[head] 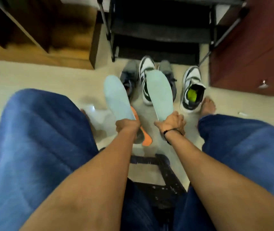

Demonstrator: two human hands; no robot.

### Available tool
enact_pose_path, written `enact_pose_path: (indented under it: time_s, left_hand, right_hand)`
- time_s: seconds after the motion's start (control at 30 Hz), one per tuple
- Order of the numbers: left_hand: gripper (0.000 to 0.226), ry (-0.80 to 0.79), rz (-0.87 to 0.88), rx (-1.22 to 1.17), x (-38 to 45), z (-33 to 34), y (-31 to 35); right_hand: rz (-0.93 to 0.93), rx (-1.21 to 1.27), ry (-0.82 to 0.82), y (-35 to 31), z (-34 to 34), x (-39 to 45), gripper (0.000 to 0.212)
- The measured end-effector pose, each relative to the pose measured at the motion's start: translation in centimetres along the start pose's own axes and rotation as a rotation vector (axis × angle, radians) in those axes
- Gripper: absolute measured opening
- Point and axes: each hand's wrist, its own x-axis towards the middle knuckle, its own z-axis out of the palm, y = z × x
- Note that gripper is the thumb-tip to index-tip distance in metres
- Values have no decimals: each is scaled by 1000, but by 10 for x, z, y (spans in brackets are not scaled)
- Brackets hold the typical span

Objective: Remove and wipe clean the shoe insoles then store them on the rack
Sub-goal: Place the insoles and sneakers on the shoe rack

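My left hand [127,125] grips the heel end of a pale mint insole [116,99] that points away from me. My right hand [172,122] grips the heel of a second mint insole [160,94], held up over the shoes. Under the left hand an orange insole [145,139] shows partly. On the floor ahead stand two white and green sneakers [192,90], the right one with a yellow-green lining, and two grey shoes [129,75] partly hidden behind the insoles. The black shoe rack [158,39] stands just beyond them.
A wooden cabinet [49,39] stands at the left and a dark red cabinet [253,47] at the right of the rack. My knees in blue jeans flank both arms, and my bare right foot [208,105] rests beside the sneaker. A black stool [163,180] is under me.
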Motion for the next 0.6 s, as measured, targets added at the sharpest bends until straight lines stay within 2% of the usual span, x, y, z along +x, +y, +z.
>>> enact_pose_path:
  time_s: [0.3, 0.43, 0.6]
  left_hand:
    - [79, 64, 243, 122, -22, -8, 82]
    - [86, 97, 332, 267, -3, -11, 128]
    - [87, 101, 358, 398, 59, 0, 189]
  right_hand:
    - [-113, 42, 89, -37, -42, 8, 82]
    - [-150, 6, 125, -70, -55, 48, 83]
    - [-176, -61, 94, -121, -59, 124, 81]
